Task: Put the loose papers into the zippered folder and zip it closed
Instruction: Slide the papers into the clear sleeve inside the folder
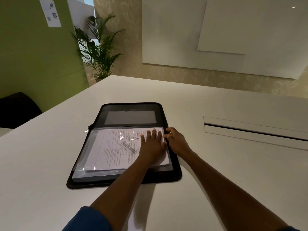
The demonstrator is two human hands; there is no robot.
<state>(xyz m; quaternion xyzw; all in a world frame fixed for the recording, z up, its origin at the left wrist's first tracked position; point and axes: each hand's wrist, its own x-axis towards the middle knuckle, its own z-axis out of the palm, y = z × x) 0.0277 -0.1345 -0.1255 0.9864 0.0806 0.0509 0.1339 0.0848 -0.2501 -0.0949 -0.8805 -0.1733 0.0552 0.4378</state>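
While the black zippered folder (126,144) lies wide open on the white table (208,180), we've got the loose papers (120,147) sitting in its near half, under what looks like a clear plastic sleeve, with printed text and a grey logo showing through. Our left hand (152,145) is flat on the right part of the stack, fingers (154,132) straight and spread a bit, pressing down and not gripping anything. Our right hand (176,139) is right beside it at the folder's right edge, fingers curled in at the top right corner of the sheets; looks like it's pinching the paper or sleeve edge there, but honestly we can't tell for sure. The far half of the folder has a grey pocket panel (130,117) and nothing else we can make out. A zipper pull (86,131) sticks out on the left side by the spine, so the zip is clearly undone. Further back there's a potted palm (98,47) by the green wall (33,55), and a slot (255,132) in the table off to our right.
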